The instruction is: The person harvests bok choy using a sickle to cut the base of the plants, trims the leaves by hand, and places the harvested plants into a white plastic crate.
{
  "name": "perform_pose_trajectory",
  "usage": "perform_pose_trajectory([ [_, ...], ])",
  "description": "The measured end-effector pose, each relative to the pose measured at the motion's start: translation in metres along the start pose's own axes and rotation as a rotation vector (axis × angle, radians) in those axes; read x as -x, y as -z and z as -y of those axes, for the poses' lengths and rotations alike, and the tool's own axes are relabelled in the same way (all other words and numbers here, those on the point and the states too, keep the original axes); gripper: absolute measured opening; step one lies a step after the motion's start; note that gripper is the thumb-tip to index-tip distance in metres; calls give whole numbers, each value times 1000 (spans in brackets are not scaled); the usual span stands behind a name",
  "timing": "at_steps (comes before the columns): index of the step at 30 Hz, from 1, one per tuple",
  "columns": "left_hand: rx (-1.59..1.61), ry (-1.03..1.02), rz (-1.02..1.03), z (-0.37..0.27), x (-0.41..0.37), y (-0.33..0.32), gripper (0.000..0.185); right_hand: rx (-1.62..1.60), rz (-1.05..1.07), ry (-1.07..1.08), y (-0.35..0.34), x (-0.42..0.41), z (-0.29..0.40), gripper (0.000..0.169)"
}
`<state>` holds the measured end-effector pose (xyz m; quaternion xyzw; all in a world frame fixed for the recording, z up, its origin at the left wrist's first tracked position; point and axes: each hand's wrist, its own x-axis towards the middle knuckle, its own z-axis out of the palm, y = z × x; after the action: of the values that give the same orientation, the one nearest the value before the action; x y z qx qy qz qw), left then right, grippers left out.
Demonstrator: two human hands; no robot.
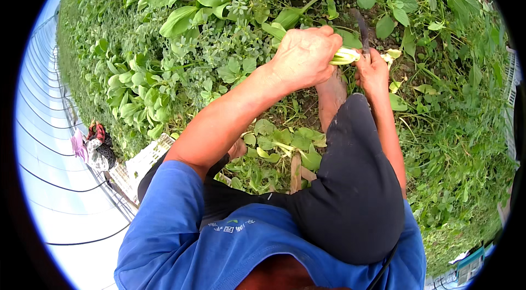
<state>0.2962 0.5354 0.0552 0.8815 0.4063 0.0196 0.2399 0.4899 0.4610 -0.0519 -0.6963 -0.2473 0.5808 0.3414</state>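
My left hand (pixel 306 55) is closed around a leafy green vegetable; its pale cut stem end (pixel 345 56) sticks out to the right, towards my other hand, and a leaf shows on the far side. Right beside that stem end, my right hand (pixel 373 69) grips a knife, whose dark blade (pixel 362 29) points away from me over the soil. The knife's handle is hidden in my fingers. A small pale yellow leaf scrap (pixel 392 55) lies just right of the right hand. Picked leafy greens (pixel 291 140) lie on the ground between my legs.
Leafy vegetables (pixel 176 22) and low weeds grow ahead and to the left. More weeds (pixel 452 125) cover the right side. My bare foot (pixel 331 92) stands below my hands. White plastic crates (pixel 150 154) stand at the left, with another person (pixel 98 146) beyond them. Greenhouse hoops rise behind.
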Motion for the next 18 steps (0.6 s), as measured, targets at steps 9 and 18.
perform_pose_trajectory([
  [9,-716,-138,67,125,-99,-29,22,229,133,-81,-44,-91,36,30],
  [18,-571,-54,-17,130,-72,-42,20,214,26,-28,-57,-98,38,30],
])
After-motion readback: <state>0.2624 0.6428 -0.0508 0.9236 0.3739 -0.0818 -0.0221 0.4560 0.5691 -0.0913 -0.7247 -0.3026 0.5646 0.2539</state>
